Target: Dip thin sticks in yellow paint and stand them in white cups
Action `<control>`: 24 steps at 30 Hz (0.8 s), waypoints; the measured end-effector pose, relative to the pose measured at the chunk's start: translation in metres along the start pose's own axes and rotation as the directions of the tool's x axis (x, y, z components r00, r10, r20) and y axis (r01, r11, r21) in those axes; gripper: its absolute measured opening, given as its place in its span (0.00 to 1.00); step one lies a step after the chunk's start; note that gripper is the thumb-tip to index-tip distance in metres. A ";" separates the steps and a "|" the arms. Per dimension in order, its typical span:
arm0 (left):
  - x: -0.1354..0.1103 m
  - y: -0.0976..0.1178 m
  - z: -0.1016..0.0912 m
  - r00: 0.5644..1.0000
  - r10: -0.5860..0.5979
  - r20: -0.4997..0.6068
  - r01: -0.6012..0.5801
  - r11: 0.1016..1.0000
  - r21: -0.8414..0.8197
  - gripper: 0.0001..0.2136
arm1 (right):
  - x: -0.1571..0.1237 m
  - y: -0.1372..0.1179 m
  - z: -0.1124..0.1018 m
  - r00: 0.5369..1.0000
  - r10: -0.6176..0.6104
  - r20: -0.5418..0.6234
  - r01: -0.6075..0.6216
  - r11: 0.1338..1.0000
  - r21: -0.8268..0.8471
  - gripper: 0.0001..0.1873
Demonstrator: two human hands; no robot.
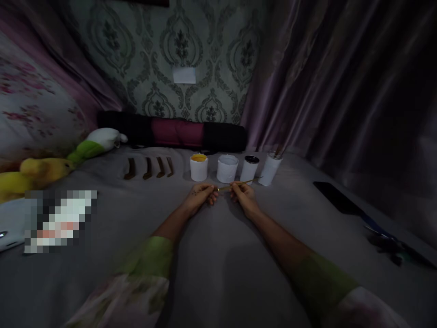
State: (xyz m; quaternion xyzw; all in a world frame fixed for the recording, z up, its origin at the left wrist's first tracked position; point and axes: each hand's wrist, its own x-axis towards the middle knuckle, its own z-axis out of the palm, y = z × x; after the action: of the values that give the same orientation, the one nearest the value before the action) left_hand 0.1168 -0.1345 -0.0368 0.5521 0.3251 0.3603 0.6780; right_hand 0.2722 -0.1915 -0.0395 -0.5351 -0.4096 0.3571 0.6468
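Note:
My right hand (244, 199) pinches a thin yellowish paintbrush (226, 187). The brush lies almost level, one end at my left fingers and the other near the tall white cup (271, 169). My left hand (200, 197) is closed, thumb against fingers, around something small with a pale glint at its tip; what it is stays hidden. Just beyond my hands stand a white tub with yellow paint (198, 169), a white tub with pale contents (227, 171) and a narrower white container with a black top (249, 170). Brushes stick up from the tall cup.
Several dark brown L-shaped pieces (147, 168) lie in a row at left on the grey cloth (218, 273). Plush toys (44, 171) and a blurred-out item are further left. A black phone-like slab (336, 197) and keys with a strap (389, 241) lie right. A black-and-maroon roll (177, 131) lines the back.

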 end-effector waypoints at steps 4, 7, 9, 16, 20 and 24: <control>0.001 -0.001 -0.001 1.000 -0.017 0.013 0.017 1.000 -0.007 0.07 | -0.001 -0.003 0.001 0.999 0.018 -0.028 -0.019 1.000 -0.017 0.21; 0.004 -0.004 -0.002 1.000 -0.026 0.005 0.026 1.000 0.003 0.07 | -0.002 -0.005 0.000 0.998 0.038 -0.043 -0.039 0.999 -0.021 0.21; 0.006 -0.005 -0.003 1.000 -0.030 -0.003 0.030 1.000 0.006 0.07 | -0.002 -0.005 -0.002 0.998 0.042 -0.053 -0.043 0.999 -0.020 0.20; 0.004 -0.001 -0.001 0.997 -0.075 -0.034 0.074 0.996 -0.040 0.05 | 0.002 -0.004 -0.020 0.993 0.050 -0.104 -0.050 0.999 0.005 0.20; 0.001 0.002 0.000 0.996 -0.072 -0.059 0.070 0.997 -0.026 0.04 | 0.006 -0.008 -0.032 0.985 0.052 -0.165 -0.047 0.998 0.034 0.20; 0.001 0.004 0.002 0.992 -0.097 -0.082 0.095 0.995 -0.017 0.05 | 0.007 -0.017 -0.042 0.976 0.051 -0.210 -0.035 0.996 0.080 0.19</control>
State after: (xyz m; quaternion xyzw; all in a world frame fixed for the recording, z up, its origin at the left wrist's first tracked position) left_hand 0.1183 -0.1340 -0.0325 0.5159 0.3767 0.3520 0.6841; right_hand 0.3143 -0.2046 -0.0257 -0.5541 -0.3129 0.3272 0.6986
